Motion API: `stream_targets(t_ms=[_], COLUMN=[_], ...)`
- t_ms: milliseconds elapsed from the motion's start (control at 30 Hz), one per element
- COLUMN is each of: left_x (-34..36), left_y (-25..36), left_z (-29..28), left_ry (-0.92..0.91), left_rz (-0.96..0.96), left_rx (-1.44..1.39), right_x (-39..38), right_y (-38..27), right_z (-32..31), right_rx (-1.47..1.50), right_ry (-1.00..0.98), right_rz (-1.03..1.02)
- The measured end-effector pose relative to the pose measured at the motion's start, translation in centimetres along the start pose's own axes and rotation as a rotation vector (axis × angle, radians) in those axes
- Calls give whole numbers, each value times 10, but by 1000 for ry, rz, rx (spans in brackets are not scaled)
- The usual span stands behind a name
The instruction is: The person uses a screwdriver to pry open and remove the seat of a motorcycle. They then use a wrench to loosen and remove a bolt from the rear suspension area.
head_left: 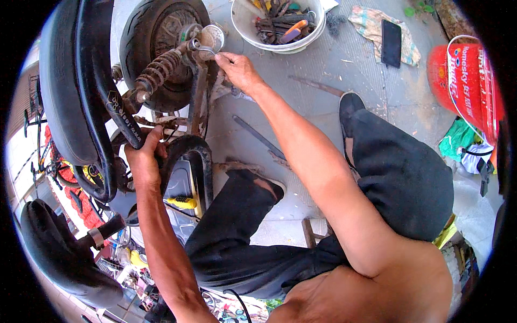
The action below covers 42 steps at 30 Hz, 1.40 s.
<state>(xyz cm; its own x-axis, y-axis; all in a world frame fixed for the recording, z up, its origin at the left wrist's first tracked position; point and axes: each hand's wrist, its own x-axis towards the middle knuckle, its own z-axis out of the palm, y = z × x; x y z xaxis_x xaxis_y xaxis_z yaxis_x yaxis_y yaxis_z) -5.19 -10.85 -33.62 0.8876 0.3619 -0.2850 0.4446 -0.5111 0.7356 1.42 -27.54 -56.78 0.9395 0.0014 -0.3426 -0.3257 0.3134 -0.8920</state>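
A scooter-like vehicle with a black seat (70,81) lies tipped at the left, its rear wheel (141,59) facing up and away. My left hand (144,164) is closed round the lower end of a black frame tube (123,123), below the rusty shock absorber (160,72). My right hand (237,69) pinches a slim silvery metal piece (207,49) at the shock's upper mount, beside the wheel hub. Its exact kind is hard to make out. Just behind it sits a round, dusty metal cup shape (212,36).
A white bucket (241,33) of hand tools stands at the far side. A phone (391,44) lies on a cloth (366,21); a red bucket (471,81) is at right. Metal bars (257,134) lie on the floor. A yellow-handled tool (182,203) rests near my left forearm.
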Motion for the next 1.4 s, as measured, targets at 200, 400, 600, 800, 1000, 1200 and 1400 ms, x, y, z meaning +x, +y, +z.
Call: stream_targets(t_ms=[200,400,600,800,1000,1200,1400], left_x=[3,3,4,-3,4,4,1], left_y=[-6,-4,-7,11,-5,-7,-3], left_z=[-6,-5,-9,8,-1,-5,-2], left_ry=[-45,-39,-29,43,20,-8,14], left_rz=[-12,-15,-30,21,9,0,-1], left_rx=[7,41,56,81,-1,-39,-6], right_x=[-25,-38,-50,-25,-50,-28,-9], right_y=[-10,-30,-77,-108,-80,-21,-13], right_z=[33,80,90,84,56,32,15], right_rx=[151,582,849,1395,700,41,-145], right_ry=[88,200,197,170,238,273,167], right_rz=[90,337,531,744,295,92,-27])
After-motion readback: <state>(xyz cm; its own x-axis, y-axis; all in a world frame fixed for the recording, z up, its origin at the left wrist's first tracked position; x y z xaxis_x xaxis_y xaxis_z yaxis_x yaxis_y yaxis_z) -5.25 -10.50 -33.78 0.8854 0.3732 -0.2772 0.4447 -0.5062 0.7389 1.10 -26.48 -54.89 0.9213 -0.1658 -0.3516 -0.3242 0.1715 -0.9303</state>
